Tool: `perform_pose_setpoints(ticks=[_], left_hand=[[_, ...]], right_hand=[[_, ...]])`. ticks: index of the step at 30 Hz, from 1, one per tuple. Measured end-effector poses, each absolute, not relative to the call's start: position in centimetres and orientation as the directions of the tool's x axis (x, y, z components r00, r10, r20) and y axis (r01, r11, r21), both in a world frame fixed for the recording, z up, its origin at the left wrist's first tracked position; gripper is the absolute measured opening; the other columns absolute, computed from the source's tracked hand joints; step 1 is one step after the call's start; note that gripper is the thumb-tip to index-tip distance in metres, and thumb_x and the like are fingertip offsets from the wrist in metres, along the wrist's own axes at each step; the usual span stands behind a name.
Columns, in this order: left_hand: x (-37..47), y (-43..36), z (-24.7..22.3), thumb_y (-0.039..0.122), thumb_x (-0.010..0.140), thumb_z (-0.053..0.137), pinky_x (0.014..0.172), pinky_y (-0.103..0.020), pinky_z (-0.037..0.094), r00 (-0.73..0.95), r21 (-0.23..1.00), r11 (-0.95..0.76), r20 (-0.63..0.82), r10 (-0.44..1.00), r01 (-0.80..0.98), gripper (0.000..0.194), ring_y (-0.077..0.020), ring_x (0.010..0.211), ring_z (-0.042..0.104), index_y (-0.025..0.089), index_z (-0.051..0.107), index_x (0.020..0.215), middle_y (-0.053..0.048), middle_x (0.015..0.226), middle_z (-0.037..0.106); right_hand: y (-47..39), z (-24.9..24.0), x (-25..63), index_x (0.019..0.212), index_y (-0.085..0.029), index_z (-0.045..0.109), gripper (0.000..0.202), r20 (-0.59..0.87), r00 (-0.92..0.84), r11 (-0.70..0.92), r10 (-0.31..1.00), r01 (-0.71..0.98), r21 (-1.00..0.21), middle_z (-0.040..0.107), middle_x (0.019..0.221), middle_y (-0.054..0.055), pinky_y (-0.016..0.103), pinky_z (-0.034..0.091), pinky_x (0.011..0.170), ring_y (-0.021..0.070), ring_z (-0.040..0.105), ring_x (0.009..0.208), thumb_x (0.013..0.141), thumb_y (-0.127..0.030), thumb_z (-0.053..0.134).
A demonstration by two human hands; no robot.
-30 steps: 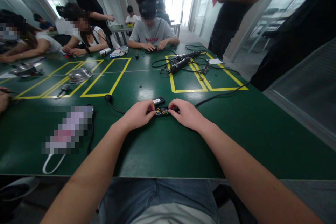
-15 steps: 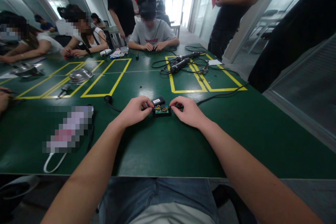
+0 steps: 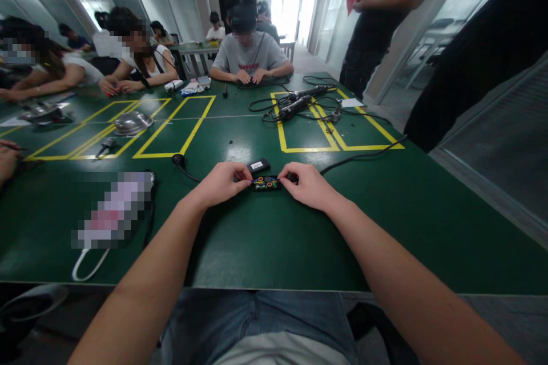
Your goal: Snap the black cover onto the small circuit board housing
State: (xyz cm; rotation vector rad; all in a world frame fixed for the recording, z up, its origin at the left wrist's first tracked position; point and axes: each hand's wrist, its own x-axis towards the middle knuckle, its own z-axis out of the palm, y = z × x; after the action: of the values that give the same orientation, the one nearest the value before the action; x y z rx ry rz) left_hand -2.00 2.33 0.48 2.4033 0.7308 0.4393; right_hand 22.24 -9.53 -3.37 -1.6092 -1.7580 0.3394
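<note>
An open black power adapter case (image 3: 267,188) lies on the green table in front of me, with a circuit board, coloured wires and round coils showing inside it. My left hand (image 3: 225,183) pinches at its left end, thumb against fingertips. At the opposite end my right hand (image 3: 307,183) is closed in the same kind of pinch. Fingertips cover the spots where the cords meet the case. Just behind it rests the black cover (image 3: 257,166) with a white label. One black cord (image 3: 188,175) leads from my left hand to a plug (image 3: 178,160); another cord (image 3: 363,155) runs off to the right.
A pixelated pouch-like item (image 3: 115,205) with a white strap lies at left. Farther back are a metal bowl-like part (image 3: 132,123), black tools with cables (image 3: 295,105) and yellow tape outlines (image 3: 282,137). Several people sit or stand around; one person (image 3: 248,54) works opposite.
The case has shifted slightly right and toward me, its board now sitting lower inside, and both hands have moved slightly with it. A standing person in the background has moved right.
</note>
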Motion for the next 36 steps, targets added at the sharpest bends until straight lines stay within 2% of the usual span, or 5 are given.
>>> perform_pose_setpoints(ticks=[9, 13, 19, 27, 36], left_hand=[[-1.4, 2.0, -0.4, 0.022, 0.087, 0.074, 0.113, -0.051, 0.053, 0.770, 0.400, -0.812, 0.311, 0.557, 0.425, 0.010, -0.0305, 0.119, 0.069, 0.024, 0.080, 0.079, -0.009, 0.124, 0.077], [-0.3, 2.0, -1.9, 0.025, 0.092, 0.072, 0.118, -0.054, 0.052, 0.626, 0.449, -0.724, 0.373, 0.685, 0.524, 0.030, -0.0330, 0.130, 0.068, 0.024, 0.081, 0.121, -0.011, 0.136, 0.076], [-0.1, 2.8, -2.3, 0.031, 0.098, 0.073, 0.106, -0.050, 0.061, 0.609, 0.544, -0.634, 0.258, 0.750, 0.550, 0.025, -0.0343, 0.117, 0.078, 0.027, 0.084, 0.120, -0.008, 0.122, 0.085], [-0.2, 2.5, -1.8, 0.027, 0.097, 0.076, 0.109, -0.054, 0.057, 0.531, 0.385, -0.578, 0.232, 0.815, 0.720, 0.035, -0.0379, 0.123, 0.073, 0.022, 0.080, 0.131, -0.012, 0.129, 0.082], [-0.8, 1.5, -0.8, 0.027, 0.092, 0.073, 0.099, -0.045, 0.059, 0.728, 0.531, -0.757, 0.333, 0.599, 0.381, 0.044, -0.0281, 0.109, 0.072, 0.023, 0.076, 0.136, -0.008, 0.120, 0.081]], right_hand=[[-9.5, -3.9, 22.0, 0.091, -0.026, 0.079, 0.010, 0.342, 0.110, 0.101, 0.933, 0.832, -0.546, 0.078, 0.100, 0.006, 0.047, 0.052, 0.091, 0.0290, 0.067, 0.100, 0.096, -0.022, 0.072], [-9.4, -4.1, 21.3, 0.098, -0.026, 0.076, 0.009, 0.338, 0.137, 0.082, 0.931, 0.826, -0.558, 0.077, 0.094, 0.005, 0.046, 0.051, 0.090, 0.0279, 0.068, 0.095, 0.095, -0.021, 0.070], [-9.2, -4.4, 21.4, 0.112, -0.026, 0.072, 0.019, 0.338, 0.153, 0.087, 0.929, 0.796, -0.599, 0.077, 0.096, 0.004, 0.045, 0.050, 0.091, 0.0269, 0.070, 0.097, 0.094, -0.022, 0.068], [-9.3, -4.3, 21.5, 0.113, -0.025, 0.073, 0.019, 0.300, 0.158, 0.056, 0.941, 0.800, -0.597, 0.076, 0.096, 0.005, 0.043, 0.050, 0.090, 0.0274, 0.070, 0.097, 0.094, -0.022, 0.067], [-9.4, -4.5, 21.6, 0.138, -0.024, 0.060, 0.054, 0.302, 0.179, 0.067, 0.936, 0.752, -0.655, 0.077, 0.107, 0.005, 0.045, 0.052, 0.094, 0.0259, 0.069, 0.097, 0.085, -0.017, 0.069]])
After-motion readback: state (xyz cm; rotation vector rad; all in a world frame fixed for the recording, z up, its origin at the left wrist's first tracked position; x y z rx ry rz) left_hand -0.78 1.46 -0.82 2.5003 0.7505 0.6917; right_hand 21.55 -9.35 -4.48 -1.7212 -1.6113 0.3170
